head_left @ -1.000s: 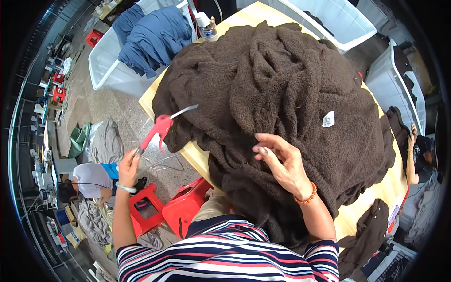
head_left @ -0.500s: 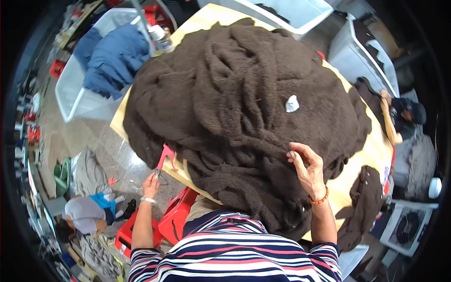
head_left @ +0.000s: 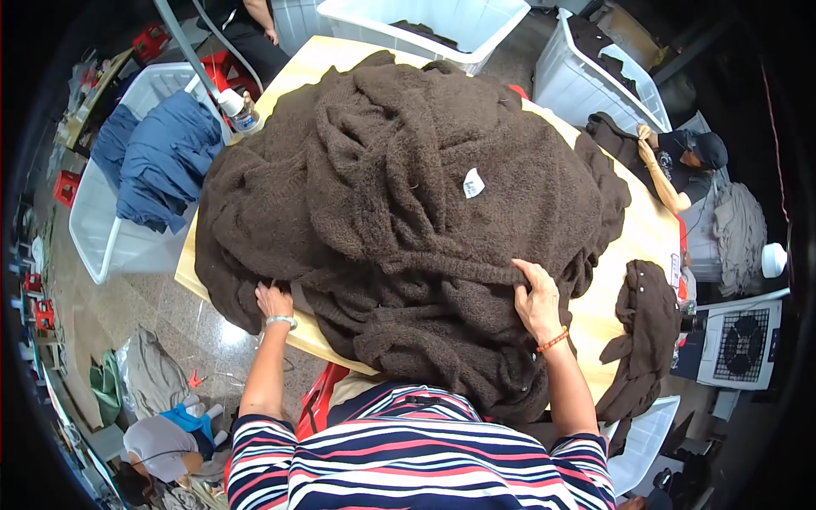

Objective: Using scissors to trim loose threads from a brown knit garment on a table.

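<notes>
A big heap of dark brown knitted garments (head_left: 399,170) covers most of a pale wooden table (head_left: 340,340). A small white label (head_left: 473,183) shows on the cloth. My right hand (head_left: 537,306), below an orange bead bracelet, is closed on a ribbed edge of a brown garment, thumb and fingers at the fold. Over at the heap's left edge, my left hand (head_left: 274,302) grips the brown cloth, its fingertips partly hidden by the folds. A light band circles that wrist.
A white bin with blue cloth (head_left: 170,157) stands left, beside a white bottle (head_left: 238,110). More white bins (head_left: 433,42) stand beyond the table. A co-worker (head_left: 680,166) handles dark cloth at right. Another brown garment (head_left: 642,331) hangs over the right edge; a person (head_left: 161,446) bends at lower left.
The pink forked tool formerly in my left hand is out of sight; that hand has moved onto the cloth. My right hand has lowered onto the ribbed edge. The view has shifted.
</notes>
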Demonstrator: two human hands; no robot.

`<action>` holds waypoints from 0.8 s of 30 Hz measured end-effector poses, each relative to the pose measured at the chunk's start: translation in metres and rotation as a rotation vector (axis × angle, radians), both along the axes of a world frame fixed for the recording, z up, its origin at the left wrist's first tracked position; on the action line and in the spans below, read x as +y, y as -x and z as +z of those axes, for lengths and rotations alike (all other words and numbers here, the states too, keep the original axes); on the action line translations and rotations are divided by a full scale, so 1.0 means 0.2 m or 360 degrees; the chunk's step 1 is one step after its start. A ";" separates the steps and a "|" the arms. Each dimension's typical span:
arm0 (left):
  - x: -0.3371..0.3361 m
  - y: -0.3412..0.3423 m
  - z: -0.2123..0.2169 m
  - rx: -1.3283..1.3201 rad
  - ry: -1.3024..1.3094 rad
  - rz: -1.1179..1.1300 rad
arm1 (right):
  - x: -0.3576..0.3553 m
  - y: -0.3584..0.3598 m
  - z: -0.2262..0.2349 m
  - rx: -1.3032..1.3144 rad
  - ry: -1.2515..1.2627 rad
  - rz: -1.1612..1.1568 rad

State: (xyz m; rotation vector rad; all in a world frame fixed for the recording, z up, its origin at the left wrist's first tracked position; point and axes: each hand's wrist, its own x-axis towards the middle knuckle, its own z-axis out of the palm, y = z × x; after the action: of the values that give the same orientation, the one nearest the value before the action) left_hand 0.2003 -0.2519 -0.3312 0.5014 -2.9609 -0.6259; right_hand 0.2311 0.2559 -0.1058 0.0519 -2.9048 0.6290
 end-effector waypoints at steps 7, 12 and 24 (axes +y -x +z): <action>-0.05 -0.18 0.13 -0.0413 0.0118 -0.0093 | 0.00 0.08 0.44 0.0213 0.1011 -0.0328; 0.04 -0.13 0.39 -0.0139 -0.0108 -0.0345 | -0.05 0.05 0.79 0.0411 0.0823 -0.0072; 1.33 0.42 1.88 0.1017 -0.0577 -0.1686 | -0.21 -0.02 1.05 0.0814 0.0422 0.0405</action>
State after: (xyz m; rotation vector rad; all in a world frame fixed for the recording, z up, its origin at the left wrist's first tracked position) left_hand 0.1153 0.0147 0.0444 -1.1259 -2.2675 -1.1053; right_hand 0.2356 0.2142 0.1033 0.4786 -2.3212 0.8851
